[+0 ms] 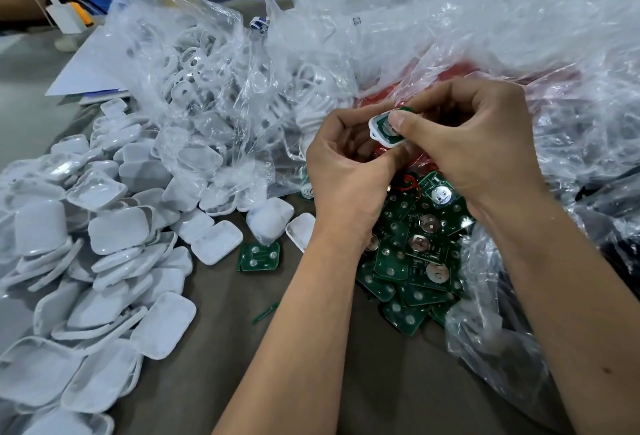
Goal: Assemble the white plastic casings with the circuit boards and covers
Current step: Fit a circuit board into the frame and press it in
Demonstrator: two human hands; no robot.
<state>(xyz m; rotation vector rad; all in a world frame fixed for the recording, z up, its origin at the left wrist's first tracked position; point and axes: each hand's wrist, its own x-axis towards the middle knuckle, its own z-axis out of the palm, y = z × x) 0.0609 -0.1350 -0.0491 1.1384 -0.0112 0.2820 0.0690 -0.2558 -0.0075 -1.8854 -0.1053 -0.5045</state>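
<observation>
White casing (377,134) with green circuit board, held over board pile (414,254).
Left hand (346,171) gripped it, apparently underneath; right hand (474,147) pinched it, thumb pressing board.

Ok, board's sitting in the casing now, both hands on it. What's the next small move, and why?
Probably press the green circuit board flat with the right hand's thumb while the left hand steadies the white casing. The board looks tilted, one edge poking above the rim, so a cover likely won't close yet. Covers wait in the white pile at left.
</observation>
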